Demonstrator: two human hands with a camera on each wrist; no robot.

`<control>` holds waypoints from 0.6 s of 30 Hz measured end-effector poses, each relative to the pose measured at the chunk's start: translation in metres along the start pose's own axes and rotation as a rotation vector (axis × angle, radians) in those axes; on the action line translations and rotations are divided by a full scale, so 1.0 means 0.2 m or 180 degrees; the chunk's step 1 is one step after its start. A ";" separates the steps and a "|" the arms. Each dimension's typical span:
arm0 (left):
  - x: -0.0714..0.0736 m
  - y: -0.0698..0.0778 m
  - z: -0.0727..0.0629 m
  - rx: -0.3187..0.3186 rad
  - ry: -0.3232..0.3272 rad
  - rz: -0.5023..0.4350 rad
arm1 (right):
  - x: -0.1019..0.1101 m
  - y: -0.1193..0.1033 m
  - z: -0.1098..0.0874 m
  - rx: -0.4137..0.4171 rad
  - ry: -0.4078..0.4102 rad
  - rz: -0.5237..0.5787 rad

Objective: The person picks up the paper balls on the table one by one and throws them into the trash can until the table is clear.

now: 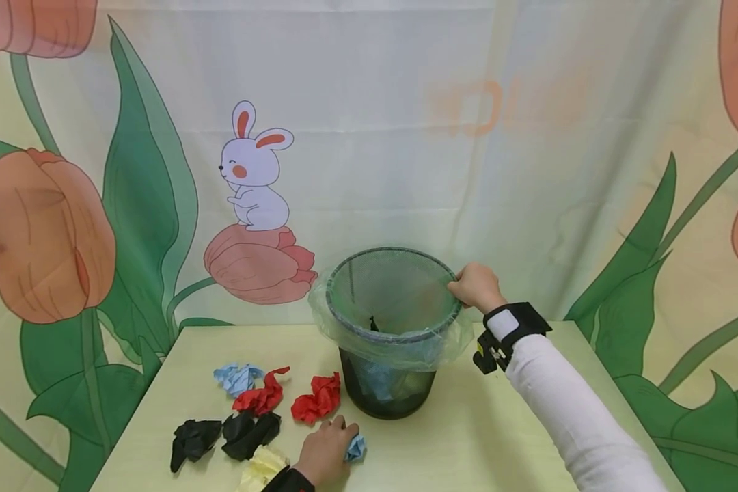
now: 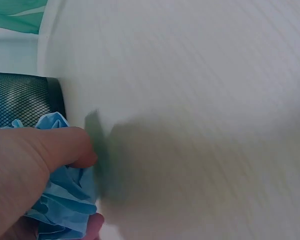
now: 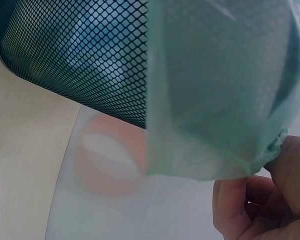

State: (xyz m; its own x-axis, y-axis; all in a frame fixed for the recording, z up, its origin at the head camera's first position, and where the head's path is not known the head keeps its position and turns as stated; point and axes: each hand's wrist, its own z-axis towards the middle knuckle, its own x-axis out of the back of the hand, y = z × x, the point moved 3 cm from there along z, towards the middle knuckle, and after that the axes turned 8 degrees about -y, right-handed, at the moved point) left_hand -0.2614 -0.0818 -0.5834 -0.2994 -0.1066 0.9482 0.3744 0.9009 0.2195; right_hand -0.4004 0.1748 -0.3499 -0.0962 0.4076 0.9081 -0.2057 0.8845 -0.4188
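Note:
My left hand (image 1: pixel 328 452) pinches a crumpled blue paper ball (image 1: pixel 356 447) low over the table in front of the bin. In the left wrist view the blue paper (image 2: pixel 67 200) sits between thumb and fingers. The black mesh trash bin (image 1: pixel 389 393) stands upright, lined with a thin green plastic bag (image 1: pixel 344 328) folded over its rim. My right hand (image 1: pixel 476 287) grips the rim and bag at the right side. In the right wrist view the bag's edge (image 3: pixel 200 165) hangs over the mesh, beside curled fingers (image 3: pixel 230 205). Blue and black paper shows inside the bin.
Left of the bin lie two crumpled red papers (image 1: pixel 317 398), a blue one (image 1: pixel 237 378), two black ones (image 1: pixel 195 441) and a pale yellow one (image 1: pixel 263 467). A printed curtain (image 1: pixel 369 137) with a rabbit and tulips hangs behind the table (image 1: pixel 467 458).

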 end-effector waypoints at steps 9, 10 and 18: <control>0.07 0.00 -0.03 -0.0220 0.0246 -0.0039 | 0.00 -0.01 -0.01 0.0013 -0.0001 0.0013; 0.08 0.00 -0.03 -0.0229 0.0248 -0.0029 | 0.01 -0.01 -0.01 0.0008 -0.0002 0.0018; 0.22 0.05 -0.07 -0.0367 0.0410 0.0081 | 0.01 -0.01 -0.02 -0.0013 -0.0012 0.0056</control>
State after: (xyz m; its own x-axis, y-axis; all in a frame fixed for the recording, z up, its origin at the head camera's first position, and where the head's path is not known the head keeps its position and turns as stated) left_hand -0.2583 -0.0824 -0.5365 -0.1764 -0.1440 0.9737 0.4810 0.8505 0.2129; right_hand -0.3972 0.1747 -0.3479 -0.1035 0.4221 0.9006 -0.2000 0.8782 -0.4345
